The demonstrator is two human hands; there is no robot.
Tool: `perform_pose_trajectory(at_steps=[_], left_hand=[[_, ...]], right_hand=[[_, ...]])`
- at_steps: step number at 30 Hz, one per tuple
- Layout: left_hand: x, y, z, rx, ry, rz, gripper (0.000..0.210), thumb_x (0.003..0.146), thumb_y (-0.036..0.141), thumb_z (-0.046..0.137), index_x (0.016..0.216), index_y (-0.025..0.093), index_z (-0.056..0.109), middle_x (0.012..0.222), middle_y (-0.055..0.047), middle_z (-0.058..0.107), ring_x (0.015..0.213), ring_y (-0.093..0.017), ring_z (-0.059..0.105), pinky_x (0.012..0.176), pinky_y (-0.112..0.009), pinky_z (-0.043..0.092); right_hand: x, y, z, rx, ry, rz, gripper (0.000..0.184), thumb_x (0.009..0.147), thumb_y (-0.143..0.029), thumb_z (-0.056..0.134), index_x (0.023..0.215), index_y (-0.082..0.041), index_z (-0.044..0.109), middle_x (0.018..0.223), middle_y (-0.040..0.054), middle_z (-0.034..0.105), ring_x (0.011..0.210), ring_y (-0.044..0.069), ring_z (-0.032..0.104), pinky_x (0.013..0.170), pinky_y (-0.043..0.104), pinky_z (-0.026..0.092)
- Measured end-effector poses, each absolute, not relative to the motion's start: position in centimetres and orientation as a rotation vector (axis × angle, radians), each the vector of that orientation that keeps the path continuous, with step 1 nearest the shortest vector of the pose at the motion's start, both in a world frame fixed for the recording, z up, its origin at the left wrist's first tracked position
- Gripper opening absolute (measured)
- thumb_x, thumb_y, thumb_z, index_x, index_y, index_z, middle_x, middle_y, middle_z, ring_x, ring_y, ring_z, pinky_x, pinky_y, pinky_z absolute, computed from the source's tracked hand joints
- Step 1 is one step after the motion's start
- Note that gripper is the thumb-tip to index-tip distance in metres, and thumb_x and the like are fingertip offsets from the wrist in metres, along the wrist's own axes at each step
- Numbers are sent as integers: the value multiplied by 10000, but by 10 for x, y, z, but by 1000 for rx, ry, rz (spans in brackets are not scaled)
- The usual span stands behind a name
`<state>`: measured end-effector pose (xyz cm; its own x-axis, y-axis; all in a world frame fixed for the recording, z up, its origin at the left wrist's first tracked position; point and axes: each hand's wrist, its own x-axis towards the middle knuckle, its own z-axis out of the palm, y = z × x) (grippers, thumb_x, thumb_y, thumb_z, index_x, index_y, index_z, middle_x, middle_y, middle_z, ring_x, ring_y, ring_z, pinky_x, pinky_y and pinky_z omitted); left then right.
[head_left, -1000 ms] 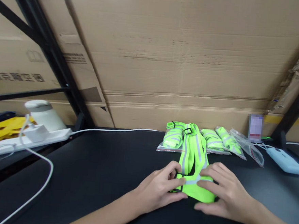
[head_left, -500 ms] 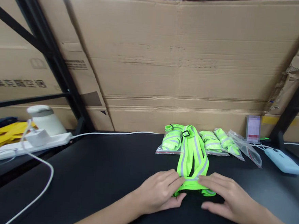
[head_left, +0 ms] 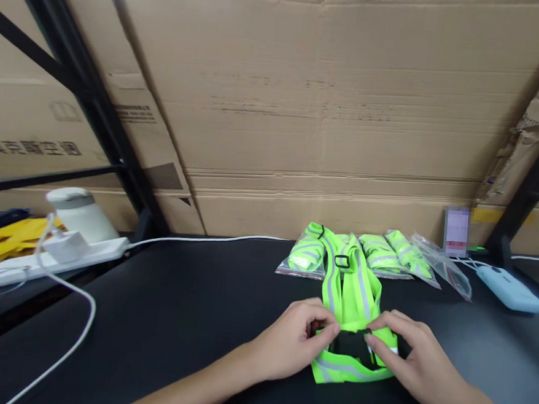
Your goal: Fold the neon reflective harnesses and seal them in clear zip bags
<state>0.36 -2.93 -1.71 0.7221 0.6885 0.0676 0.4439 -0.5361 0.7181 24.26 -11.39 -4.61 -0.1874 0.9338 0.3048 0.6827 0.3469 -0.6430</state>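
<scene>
A neon-green reflective vest made of straps point(head_left: 362, 288) with grey stripes lies on the black table in front of me. My left hand point(head_left: 294, 336) pinches its lower band at the left side, thumb and fingers together. On the right side, my right hand point(head_left: 409, 353) grips the same band between thumb and fingers. Between the hands the band forms a loop, with the dark tabletop showing through and a black clip partly visible near the right fingertips. A black buckle point(head_left: 342, 262) sits on the straps higher up. The far strap end rests against a bagged vest point(head_left: 307, 254).
More bagged green vests point(head_left: 381, 256) lie along the cardboard wall point(head_left: 321, 125), beside a loose clear bag point(head_left: 447, 270). At right is a light-blue power bank point(head_left: 510, 289) with cables. A white power strip point(head_left: 104, 255), cable and white bottle point(head_left: 84, 213) stand left, near black metal posts.
The lower band has been opened into a loop and its front edge lies nearer me. The straps and buckle have shifted nearer too. Both hands now pinch the band.
</scene>
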Motion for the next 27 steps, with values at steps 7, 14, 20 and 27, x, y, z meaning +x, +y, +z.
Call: perform_pose_trajectory(at_steps=[7, 14, 20, 27], left_hand=[[6, -20, -28, 2081, 863, 493, 204, 874, 327, 671, 960, 157, 743, 754, 3, 632, 637, -108, 544, 573, -200, 406], [0, -25, -32, 2291, 663, 750, 211, 962, 294, 617, 841, 163, 731, 763, -25, 633, 708, -136, 575, 644, -228, 458], [-6, -54, -29, 2846, 299, 963, 316, 964, 395, 617, 1130, 131, 667, 994, -142, 639, 845, -238, 590, 755, -376, 533], [-6, -61, -37, 2995, 402, 797, 255, 982, 265, 592, 1197, 131, 624, 956, -106, 678, 909, -252, 621, 831, -371, 560]], right_hand=[[250, -120, -45, -1191, -2212, 130, 244, 1039, -397, 505, 1118, -220, 654, 1092, 104, 678, 957, 216, 686, 817, 300, 559], [259, -125, -43, -1155, -2331, 36, 314, 968, -446, 645, 1194, -232, 688, 1211, 116, 698, 1053, 262, 692, 902, 358, 569], [258, -116, -53, -1173, -2167, 451, 205, 1047, -287, 527, 1130, -235, 708, 1073, 62, 715, 1021, 193, 666, 898, 301, 541], [259, -124, -46, -1232, -2248, 255, 357, 930, -442, 688, 1219, -233, 704, 1291, 140, 625, 1181, 307, 586, 981, 449, 521]])
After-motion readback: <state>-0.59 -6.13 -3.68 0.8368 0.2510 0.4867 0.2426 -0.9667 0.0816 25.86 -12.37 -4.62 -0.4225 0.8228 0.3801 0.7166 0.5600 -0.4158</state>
